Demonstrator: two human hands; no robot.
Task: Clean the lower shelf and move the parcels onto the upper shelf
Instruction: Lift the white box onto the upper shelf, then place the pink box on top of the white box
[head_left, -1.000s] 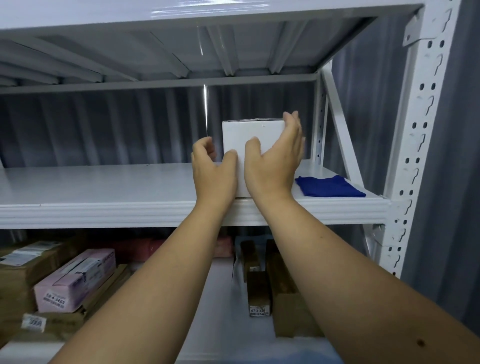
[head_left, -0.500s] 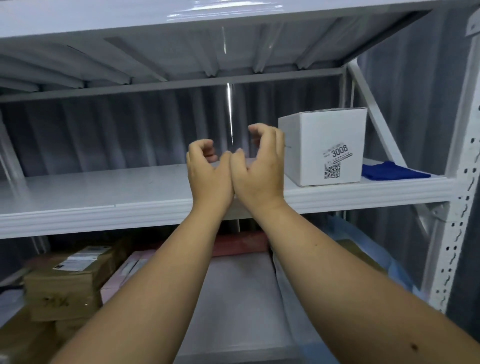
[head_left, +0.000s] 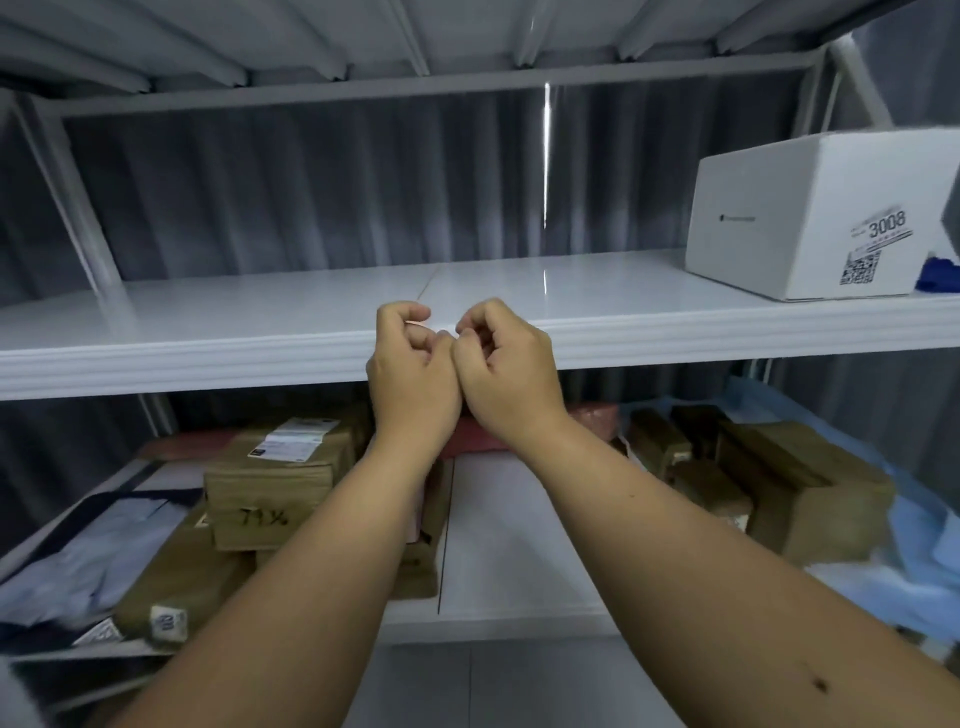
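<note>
A white box (head_left: 810, 218) labelled 3008 stands at the right end of the upper shelf (head_left: 260, 322), next to a blue cloth (head_left: 937, 278). My left hand (head_left: 410, 374) and right hand (head_left: 506, 374) are side by side, touching, in front of the upper shelf's front edge. Both have curled fingers and hold nothing. On the lower shelf (head_left: 509, 545), brown parcels (head_left: 270, 488) are stacked at the left and more brown parcels (head_left: 800, 493) lie at the right. A red parcel (head_left: 478, 436) sits at the back, partly hidden by my wrists.
Pale plastic mailer bags (head_left: 78, 561) lie at the lower shelf's left end and blue plastic (head_left: 914, 561) at its right end. A white upright (head_left: 72, 202) braces the rack at the left. Another shelf's underside (head_left: 467, 47) is overhead.
Both hands let go of the white box and drew back together towards the shelf's front edge. The view shifted left and down, so the box now sits at the far right.
</note>
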